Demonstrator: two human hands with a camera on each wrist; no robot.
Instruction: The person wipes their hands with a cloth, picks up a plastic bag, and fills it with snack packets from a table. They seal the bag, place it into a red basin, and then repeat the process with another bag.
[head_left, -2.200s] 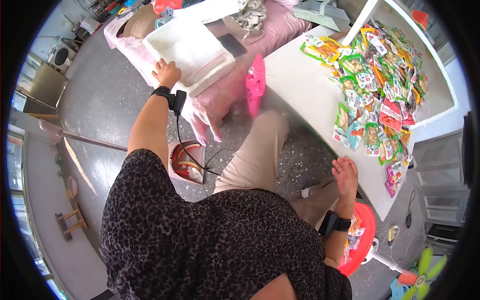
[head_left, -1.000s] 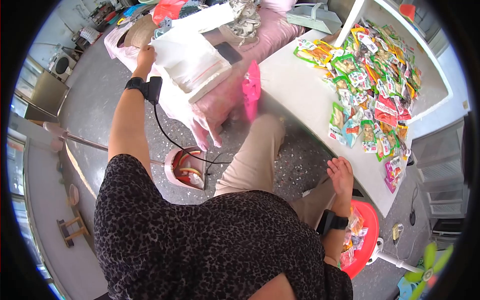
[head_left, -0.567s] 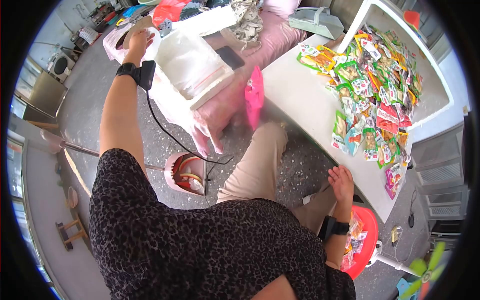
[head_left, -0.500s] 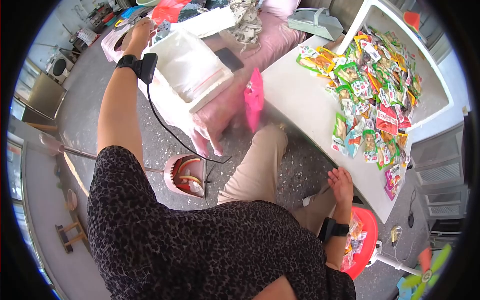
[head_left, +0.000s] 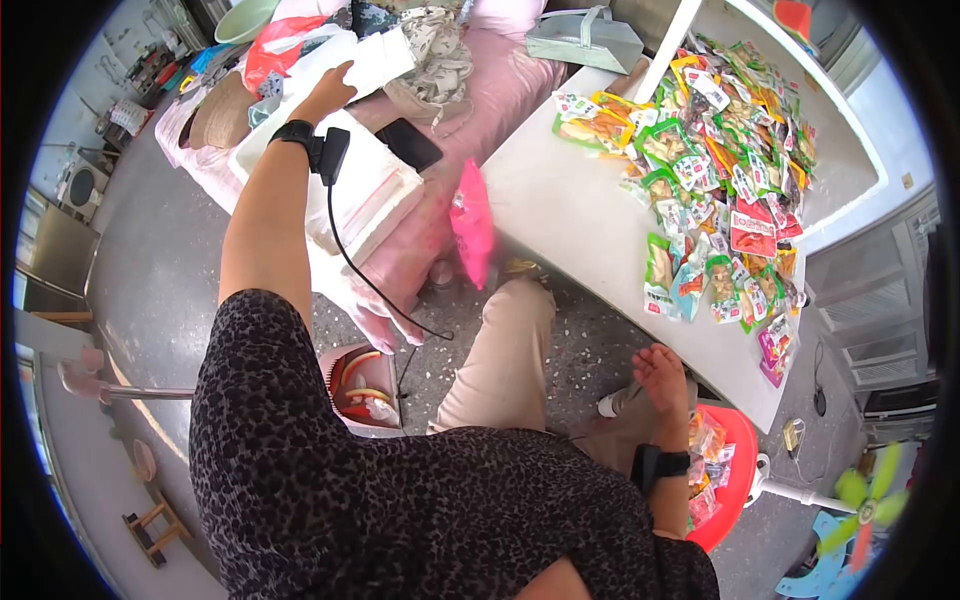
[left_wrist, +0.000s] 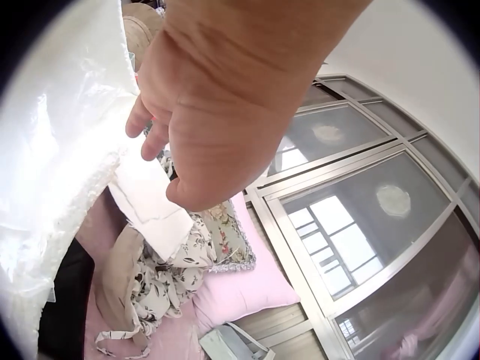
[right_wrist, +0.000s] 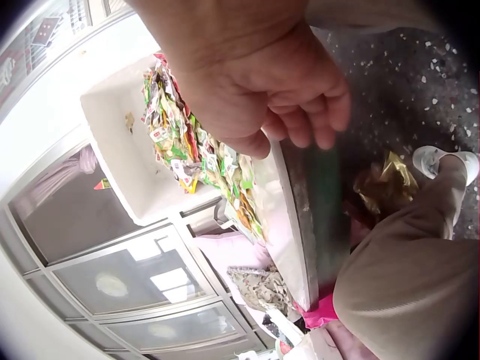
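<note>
My left hand (head_left: pixel 328 97) reaches over the far side of a white foam box (head_left: pixel 378 205), fingers extended toward a white foam lid (head_left: pixel 388 58) lying behind it. In the left wrist view, the fingers overlap the lid (left_wrist: pixel 154 214), with the box wall (left_wrist: pixel 64 142) close beside them. Nothing shows in its grasp. My right hand (head_left: pixel 662 382) hangs loosely curled and holds nothing, by the near edge of a white table (head_left: pixel 560 205). Heaped on that table are many small colourful snack packets (head_left: pixel 735 170), spilling from a tipped white foam container (head_left: pixel 835 195).
A pink cloth (head_left: pixel 500 90) lies under the foam box, with a black phone (head_left: pixel 410 145), a straw hat (head_left: pixel 222 112) and a bunched patterned cloth (head_left: pixel 437 60). A red basin (head_left: pixel 735 480) holds more packets. A dustpan (head_left: pixel 395 405) stands on the floor near a fan (head_left: pixel 866 512).
My left hand went from the box's left edge to beside the straw hat, then swung right over the box to the lid. The head view shifted; my right hand stays near the table edge.
</note>
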